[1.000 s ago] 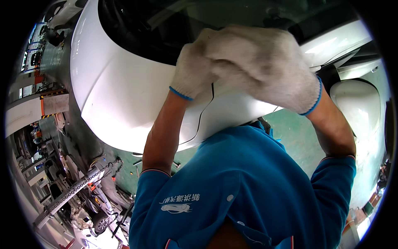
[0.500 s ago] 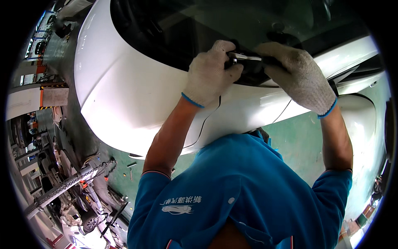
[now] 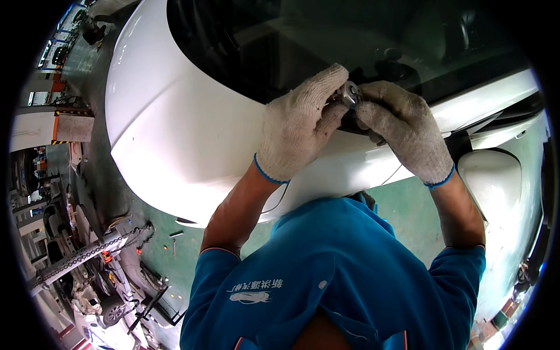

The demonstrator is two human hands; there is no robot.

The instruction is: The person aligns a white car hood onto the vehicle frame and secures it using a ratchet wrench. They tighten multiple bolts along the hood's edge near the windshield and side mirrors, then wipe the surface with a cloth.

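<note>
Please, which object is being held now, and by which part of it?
A ratchet wrench: the left hand holds it at the round metal head; the right hand closes beside, its exact grip hidden.

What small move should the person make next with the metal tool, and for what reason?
Probably firm up the right hand's hold on the metal tool before the left hand lets go: both gloved hands meet around it, close to the windshield and white bodywork, which a dropped tool might mark.

Metal tool partly hidden by 2 gloved hands, white car cut off at top edge
</note>
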